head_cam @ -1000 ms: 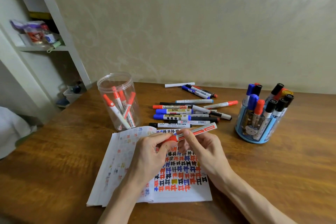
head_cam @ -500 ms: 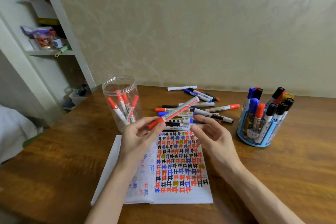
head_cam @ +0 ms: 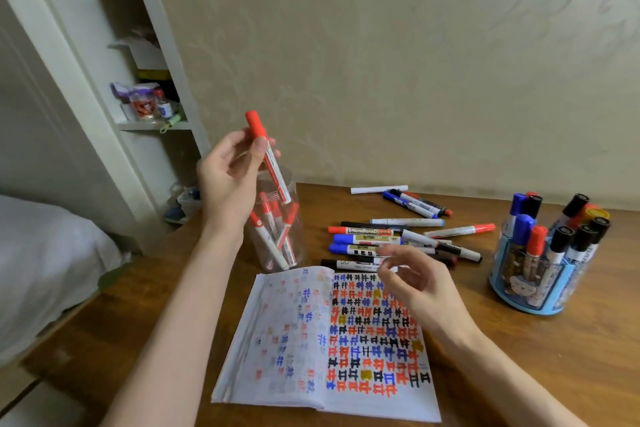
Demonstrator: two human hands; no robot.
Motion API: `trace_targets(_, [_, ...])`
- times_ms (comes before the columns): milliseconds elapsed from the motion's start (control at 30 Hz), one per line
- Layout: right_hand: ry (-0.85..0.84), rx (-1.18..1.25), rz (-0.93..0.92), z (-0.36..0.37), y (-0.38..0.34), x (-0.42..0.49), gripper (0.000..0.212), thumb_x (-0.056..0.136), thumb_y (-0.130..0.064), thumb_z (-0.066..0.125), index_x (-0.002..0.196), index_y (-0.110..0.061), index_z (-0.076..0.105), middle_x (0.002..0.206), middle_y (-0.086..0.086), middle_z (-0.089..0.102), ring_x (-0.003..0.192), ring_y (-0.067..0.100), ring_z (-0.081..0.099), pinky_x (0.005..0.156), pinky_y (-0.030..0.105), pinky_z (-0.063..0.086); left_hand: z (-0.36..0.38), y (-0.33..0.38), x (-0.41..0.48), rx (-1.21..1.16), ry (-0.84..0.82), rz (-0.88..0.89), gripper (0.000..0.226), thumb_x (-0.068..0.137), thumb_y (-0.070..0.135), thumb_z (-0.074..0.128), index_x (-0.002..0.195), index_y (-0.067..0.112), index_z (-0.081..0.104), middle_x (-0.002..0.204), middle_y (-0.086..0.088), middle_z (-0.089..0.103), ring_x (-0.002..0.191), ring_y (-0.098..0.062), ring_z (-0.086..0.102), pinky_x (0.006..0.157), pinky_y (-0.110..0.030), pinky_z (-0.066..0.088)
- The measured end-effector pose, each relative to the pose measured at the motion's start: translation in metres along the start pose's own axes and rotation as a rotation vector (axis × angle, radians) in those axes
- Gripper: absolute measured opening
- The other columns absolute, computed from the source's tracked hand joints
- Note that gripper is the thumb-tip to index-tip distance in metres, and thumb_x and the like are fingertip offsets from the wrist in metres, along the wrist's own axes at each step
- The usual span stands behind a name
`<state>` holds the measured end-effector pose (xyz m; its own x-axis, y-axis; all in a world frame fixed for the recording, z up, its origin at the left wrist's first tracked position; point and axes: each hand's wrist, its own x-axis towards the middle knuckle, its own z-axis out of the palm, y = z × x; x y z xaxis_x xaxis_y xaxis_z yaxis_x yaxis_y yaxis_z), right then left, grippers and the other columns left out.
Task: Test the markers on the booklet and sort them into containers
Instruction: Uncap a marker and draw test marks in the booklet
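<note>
Fingers (head_cam: 259,149) of my L hand (head_cam: 227,184) pinch the red marker (head_cam: 274,168) just below its cap, thumb in front, other fingertips behind. Marker is capped, cap end up, barrel tilted down and to the right. Its lower end overlaps the top of the clear jar (head_cam: 300,246) in view; can't tell if it's inside the mouth yet. Jar stands on the bench (head_cam: 554,367) just beyond the booklet's far-left corner, w/ several red-capped markers (head_cam: 268,239) leaning inside it. R hand (head_cam: 422,288) hovers over the booklet's far edge, fingers loosely curled, relaxed, holding nothing. Booklet (head_cam: 332,350) lies open and flat in front of me, right page packed w/ rows of red, blue, black and a few yellow-brown test marks, left page showing fainter marks. Beyond it, loose markers (head_cam: 398,236) lie scattered on the bench, mostly capped in red, blue and black, a few more farther back near the wall (head_cam: 381,62). Blue holder (head_cam: 530,291) sits to the right, well apart from the jar, filled w/ upright markers (head_cam: 557,239), caps up, in black, blue and red. Off to the left, a white shelf unit (head_cam: 152,125) w/ small clutter, and a bed (head_cam: 45,253) edge below it.
</note>
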<state>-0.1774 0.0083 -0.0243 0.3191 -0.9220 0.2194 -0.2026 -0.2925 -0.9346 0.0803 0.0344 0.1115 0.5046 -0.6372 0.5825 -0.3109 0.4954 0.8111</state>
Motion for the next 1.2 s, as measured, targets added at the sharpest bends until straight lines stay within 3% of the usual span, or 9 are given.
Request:
trace_targets(133, [-0.035, -0.021, 0.007, 0.004, 0.008, -0.003, 0.024, 0.099, -0.030, 0.071, 0.121, -0.037, 0.068, 0.106, -0.012, 0.074, 0.093, 0.006, 0.074, 0.088, 0.032, 0.063, -0.005, -0.014, 0.031, 0.022, 0.024, 0.053, 0.019, 0.099, 0.013, 0.069, 0.115, 0.020, 0.063, 0.111, -0.003, 0.077, 0.100, -0.024, 0.076, 0.097, -0.049, 0.058])
trace_targets(367, [-0.046, -0.028, 0.004, 0.006, 0.014, 0.001, 0.024, 0.098, -0.032, 0.071, 0.120, -0.040, 0.068, 0.103, -0.019, 0.073, 0.093, 0.006, 0.074, 0.091, 0.033, 0.061, -0.007, -0.052, 0.021, 0.284, -0.089, 0.001, 0.039, 0.098, 0.018, 0.069, 0.131, 0.035, 0.056, 0.109, 0.005, 0.077, 0.107, -0.004, 0.071, 0.090, -0.027, 0.057])
trace_targets(533, [-0.045, -0.048, 0.015, 0.007, 0.016, 0.003, 0.023, 0.098, -0.028, 0.072, 0.119, -0.038, 0.068, 0.106, -0.012, 0.073, 0.091, 0.005, 0.074, 0.090, 0.033, 0.062, -0.014, -0.069, 0.012, 0.382, -0.148, -0.007, 0.032, 0.098, 0.018, 0.068, 0.124, 0.035, 0.061, 0.112, 0.008, 0.075, 0.112, -0.003, 0.068, 0.092, -0.038, 0.060])
trace_targets(700, [-0.047, -0.079, 0.004, 0.006, 0.017, 0.004, 0.022, 0.098, -0.025, 0.072, 0.118, -0.035, 0.069, 0.103, -0.013, 0.073, 0.089, 0.005, 0.074, 0.085, 0.032, 0.063, -0.017, -0.077, 0.012, 0.448, -0.125, 0.000, 0.015, 0.100, 0.019, 0.065, 0.112, 0.027, 0.069, 0.114, 0.013, 0.068, 0.108, 0.011, 0.059, 0.094, -0.030, 0.058])
trace_targets(867, [0.057, -0.219, -0.027, -0.004, 0.025, 0.006, 0.027, 0.097, -0.019, 0.074, 0.120, -0.032, 0.068, 0.106, -0.014, 0.071, 0.094, -0.004, 0.067, 0.079, 0.022, 0.062, -0.017, -0.082, -0.004, 0.422, 0.028, 0.088, 0.023, 0.099, 0.017, 0.064, 0.122, 0.019, 0.068, 0.126, 0.009, 0.062, 0.122, 0.008, 0.052, 0.106, -0.029, 0.048])
trace_targets(933, [0.116, -0.295, -0.034, -0.010, 0.028, 0.007, 0.032, 0.095, -0.016, 0.075, 0.122, -0.031, 0.067, 0.108, -0.014, 0.068, 0.093, -0.001, 0.067, 0.079, 0.023, 0.062, -0.016, -0.078, -0.023, 0.412, 0.177, 0.285, 0.023, 0.096, 0.001, 0.061, 0.116, 0.008, 0.069, 0.123, 0.000, 0.064, 0.125, -0.009, 0.055, 0.108, -0.036, 0.047])
trace_targets(1000, [0.156, -0.363, -0.019, -0.014, 0.031, 0.009, 0.035, 0.094, -0.017, 0.077, 0.125, -0.029, 0.067, 0.117, -0.011, 0.066, 0.099, 0.004, 0.067, 0.084, 0.029, 0.063, -0.013, -0.074, -0.049, 0.401, 0.265, 0.471, 0.023, 0.089, -0.016, 0.055, 0.101, -0.003, 0.069, 0.108, -0.009, 0.065, 0.110, -0.026, 0.061, 0.098, -0.040, 0.050])
trace_targets(1100, [0.198, -0.403, 0.000, -0.014, 0.035, 0.015, 0.040, 0.093, -0.024, 0.079, 0.131, -0.025, 0.067, 0.132, -0.007, 0.061, 0.115, 0.008, 0.063, 0.095, 0.032, 0.060, -0.004, -0.070, -0.086, 0.324, 0.140, 0.481, 0.020, 0.087, -0.013, 0.052, 0.092, -0.001, 0.067, 0.094, -0.009, 0.064, 0.089, -0.030, 0.064, 0.080, -0.036, 0.052])
trace_targets(1200, [0.208, -0.426, -0.002, -0.011, 0.036, 0.025, 0.043, 0.093, -0.033, 0.078, 0.133, -0.027, 0.064, 0.134, -0.006, 0.060, 0.113, 0.006, 0.062, 0.093, 0.028, 0.058, 0.010, -0.078, -0.105, 0.219, -0.148, 0.236, 0.014, 0.091, 0.005, 0.057, 0.096, 0.010, 0.069, 0.089, 0.001, 0.069, 0.080, -0.022, 0.067, 0.071, -0.035, 0.057])
